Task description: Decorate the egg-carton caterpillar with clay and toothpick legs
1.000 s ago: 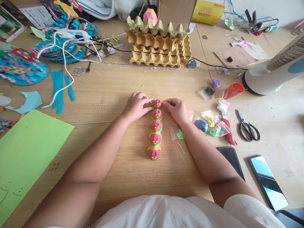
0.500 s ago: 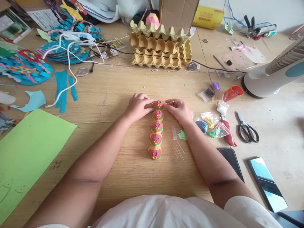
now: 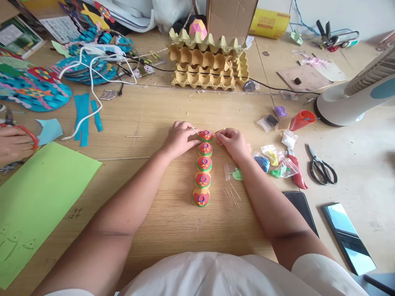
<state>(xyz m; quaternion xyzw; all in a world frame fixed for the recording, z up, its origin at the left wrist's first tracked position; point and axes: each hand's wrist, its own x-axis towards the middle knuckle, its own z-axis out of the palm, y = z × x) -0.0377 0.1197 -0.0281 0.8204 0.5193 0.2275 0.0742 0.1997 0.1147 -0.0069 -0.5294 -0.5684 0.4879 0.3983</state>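
A strip of egg-carton cups runs away from me on the table, each cup covered in red with a green rim and small blue and yellow pieces. My left hand grips its far end from the left, by the farthest cup. A thin stick with a pale green tip slants up beside those fingers. To the right of that cup, my right hand pinches a toothpick with a small green tip, apart from the cup. Several plain toothpicks lie nearer me on the right.
Bags of coloured clay, black scissors, a red cup and phones lie right. Egg cartons stand behind. Left are green paper and another person's hand with red-handled scissors.
My right hand has tilted the toothpick slightly, its green tip now higher. The other person's hand with scissors has come into view at left. My left hand stays put.
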